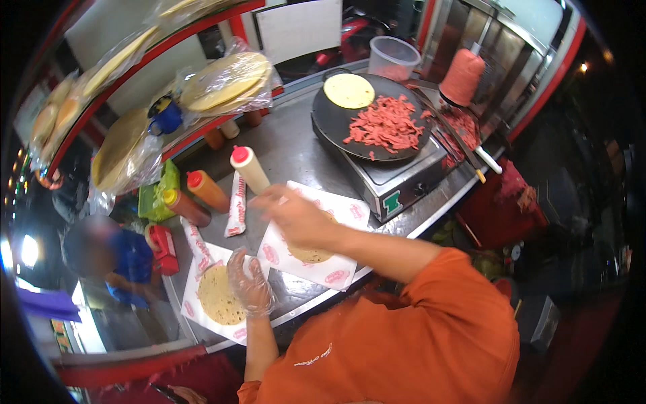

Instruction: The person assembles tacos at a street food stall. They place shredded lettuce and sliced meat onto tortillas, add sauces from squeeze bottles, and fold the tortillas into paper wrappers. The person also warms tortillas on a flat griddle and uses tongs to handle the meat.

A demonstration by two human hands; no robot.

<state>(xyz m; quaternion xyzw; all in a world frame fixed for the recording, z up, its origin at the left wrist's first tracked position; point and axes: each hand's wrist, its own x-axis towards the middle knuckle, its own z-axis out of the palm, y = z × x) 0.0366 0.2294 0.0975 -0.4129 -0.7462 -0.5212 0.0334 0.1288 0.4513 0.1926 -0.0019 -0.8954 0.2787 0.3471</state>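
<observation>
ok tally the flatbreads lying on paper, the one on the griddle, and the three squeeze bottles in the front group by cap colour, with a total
Flatbreads on paper: 2
Griddle flatbread: 1
Red-capped bottles: 2
Yellow-capped bottle: 1
Total: 6

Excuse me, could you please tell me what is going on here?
A person in an orange shirt is working at a metal counter. The gloved left grip is at the right edge of the left flatbread, which lies on a paper sheet. The right grip, blurred, partly hides the right flatbread and is close to a white squeeze bottle; whether it touches anything is unclear. Beyond, a black griddle holds red meat strips and another flatbread.
</observation>
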